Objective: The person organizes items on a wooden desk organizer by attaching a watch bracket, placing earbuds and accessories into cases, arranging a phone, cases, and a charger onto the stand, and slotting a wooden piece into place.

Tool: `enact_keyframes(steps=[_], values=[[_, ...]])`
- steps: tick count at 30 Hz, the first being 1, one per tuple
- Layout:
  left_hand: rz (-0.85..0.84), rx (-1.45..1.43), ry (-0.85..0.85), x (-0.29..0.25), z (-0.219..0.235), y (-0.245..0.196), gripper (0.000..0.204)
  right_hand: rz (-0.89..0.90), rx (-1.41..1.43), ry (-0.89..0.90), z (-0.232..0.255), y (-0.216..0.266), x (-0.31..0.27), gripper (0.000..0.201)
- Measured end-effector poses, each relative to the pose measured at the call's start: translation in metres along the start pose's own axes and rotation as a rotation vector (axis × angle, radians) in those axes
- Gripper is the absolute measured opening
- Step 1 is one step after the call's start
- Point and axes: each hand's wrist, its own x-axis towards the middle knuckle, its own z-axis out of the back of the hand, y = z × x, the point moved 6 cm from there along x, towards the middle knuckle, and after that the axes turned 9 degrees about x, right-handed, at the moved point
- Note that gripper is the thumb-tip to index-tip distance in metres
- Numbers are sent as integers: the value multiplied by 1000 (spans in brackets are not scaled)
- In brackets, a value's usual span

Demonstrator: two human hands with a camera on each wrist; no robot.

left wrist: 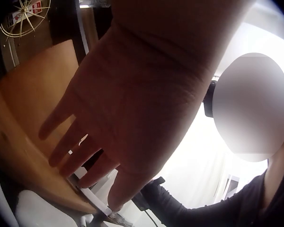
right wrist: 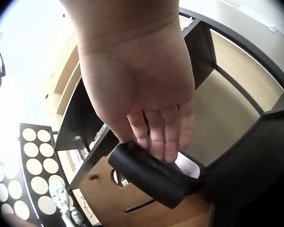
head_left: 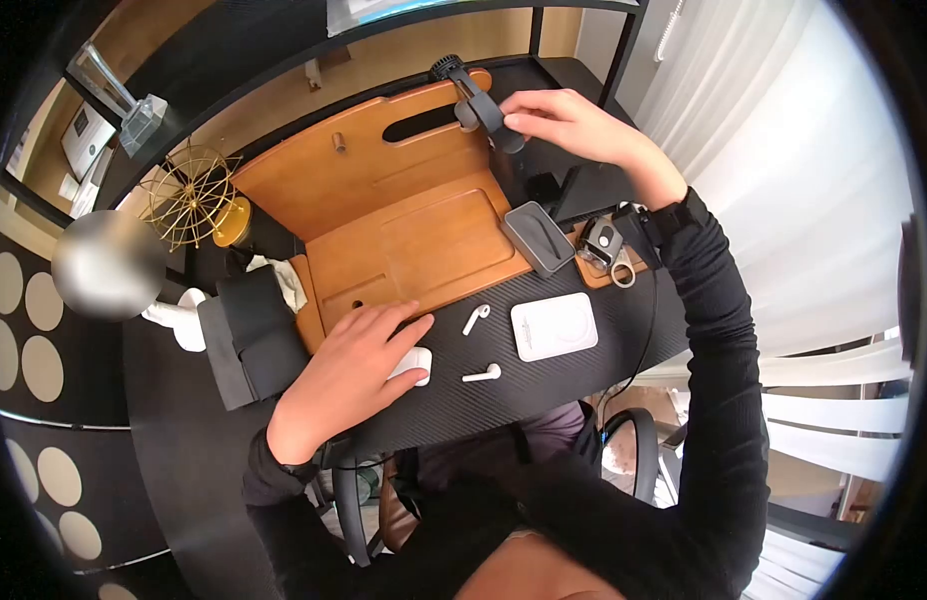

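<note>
My right hand [head_left: 574,125] holds a black curved band [right wrist: 149,175], which looks like a headband, at the back right corner of the wooden desk organizer [head_left: 434,245]. Thumb and fingers meet the band from one side, and part of the fingers is hidden behind it. A dark toothed disc [head_left: 448,67] shows at its far end. My left hand [head_left: 354,365] lies palm down at the organizer's front edge, fingers fairly straight and spread. Between its thumb and index finger shows a small white case [head_left: 415,366], partly covered. Two white earbuds [head_left: 477,319] lie to its right.
A white rectangular pack [head_left: 554,327] lies at the desk's right front. Behind it are a grey tray [head_left: 539,240] and a keychain with a ring [head_left: 604,245]. On the left stand a black folded case [head_left: 259,335], a gold wire wheel [head_left: 192,190] and a white figure [head_left: 189,320].
</note>
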Motion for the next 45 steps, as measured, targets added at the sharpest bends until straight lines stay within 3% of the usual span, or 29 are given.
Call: enact_keyframes(steps=[2, 7, 11, 14, 16, 19, 22, 24, 27, 32, 34, 37, 39, 40, 42, 44, 45], values=[[-54, -16, 2, 6, -1, -9, 52, -44, 61, 15, 10, -24, -17, 25], [-144, -44, -26, 27, -1, -35, 53, -372, -152, 154, 26, -89, -87, 27], [-212, -35, -101, 49, -10, -53, 54, -365, -156, 82, 34, -62, -134, 31], [-255, -37, -114, 66, -24, -65, 54, -362, -179, 146, 26, -47, -168, 42], [-279, -44, -97, 80, -36, -74, 53, -259, -343, 117, 23, -43, -189, 56], [-298, -99, -102, 101, -48, -89, 53, -341, -282, 44, 18, -46, -206, 64], [-293, -49, -209, 132, -49, -100, 58, -321, -275, -12, 23, -52, -204, 64], [-242, -15, -401, 154, -48, -101, 60, -280, -285, -1, 28, -56, -198, 64], [-169, -10, -313, 198, -61, -99, 62, -268, -345, 0, 41, -57, -186, 61], [-161, 29, -296, 229, -74, -96, 62, -193, -229, -187, 60, -59, -151, 55], [-165, -10, -272, 232, -71, -93, 57, -223, -211, -133, 58, -72, -129, 55], [-167, -122, -275, 233, -72, -90, 56, -121, -205, -51, 43, -103, -94, 56], [-174, -211, -285, 231, -71, -86, 57, 102, -422, -117, 39, -106, -79, 56], [-173, -251, -326, 227, -66, -84, 57, 110, -419, -117, 41, -104, -77, 56], [-167, -288, -365, 224, -59, -78, 58, 16, -292, 29, 45, -107, -78, 56], [-66, -360, -479, 222, -45, -63, 56, -209, -137, 214, 41, -110, -92, 61], [-5, -344, -482, 226, -43, -55, 56, -148, -168, 253, 38, -114, -99, 64]])
